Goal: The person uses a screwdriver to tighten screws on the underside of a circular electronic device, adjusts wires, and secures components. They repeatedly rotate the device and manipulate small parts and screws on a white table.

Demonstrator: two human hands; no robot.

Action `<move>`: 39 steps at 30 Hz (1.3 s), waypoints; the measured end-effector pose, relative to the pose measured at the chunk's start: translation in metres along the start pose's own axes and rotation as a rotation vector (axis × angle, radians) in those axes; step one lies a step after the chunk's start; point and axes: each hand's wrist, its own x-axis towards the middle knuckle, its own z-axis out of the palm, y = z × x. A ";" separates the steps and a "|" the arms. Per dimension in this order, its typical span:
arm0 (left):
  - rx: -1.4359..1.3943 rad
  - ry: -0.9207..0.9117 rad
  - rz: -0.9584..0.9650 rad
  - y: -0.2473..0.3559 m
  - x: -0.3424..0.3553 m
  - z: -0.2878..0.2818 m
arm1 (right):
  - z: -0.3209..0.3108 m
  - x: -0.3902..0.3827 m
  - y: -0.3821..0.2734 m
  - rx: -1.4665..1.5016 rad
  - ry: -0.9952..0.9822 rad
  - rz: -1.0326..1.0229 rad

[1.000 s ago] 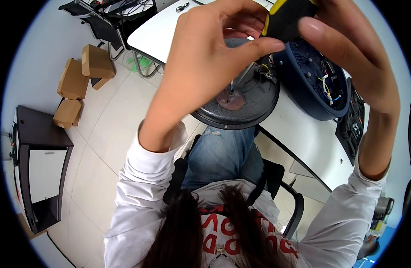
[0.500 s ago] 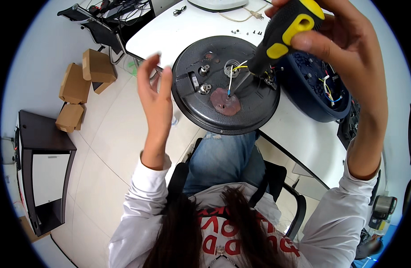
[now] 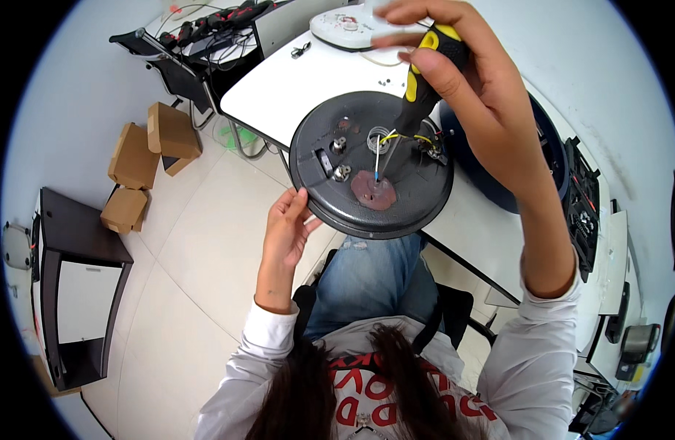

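- Steadying, seemingly: left hand point(image 3: 286, 226) now holds black plate point(image 3: 420, 196) by its near rim — was free before.
- Right hand point(image 3: 477, 88) grips screwdriver point(image 3: 427, 72) — shaft below grip, toward white wire point(image 3: 378, 157).

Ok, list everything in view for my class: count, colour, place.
Round plate: one, black, centre.
Coil spring: one, silver, on plate.
Wires: several, mostly white and yellow, at plate.
Screwdriver: one, black and yellow, over plate.
Round shell: one, dark blue, right of plate.
Table: one, white, centre to right.
Tool case: one, black, table's right.
Oval casing: one, white, upper centre.
Cardboard boxes: three, brown, left side.
Cabinet: one, dark brown and white, left.
Chairs: two, black, upper left and lower centre.
Jeans: one pair, blue, below plate.
Left hand: one, white-sleeved, at plate's left rim.
Right hand: one, white-sleeved, around screwdriver handle.
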 end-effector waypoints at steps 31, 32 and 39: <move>-0.292 -0.352 0.107 -0.075 -0.049 -0.002 | -0.071 -0.030 0.029 -0.094 -0.244 0.236; -0.294 -0.367 0.096 -0.075 -0.048 -0.003 | -0.070 -0.031 0.030 -0.174 -0.184 0.268; -0.194 -0.359 0.057 -0.078 -0.046 -0.009 | -0.047 -0.042 0.033 -0.235 -0.019 0.173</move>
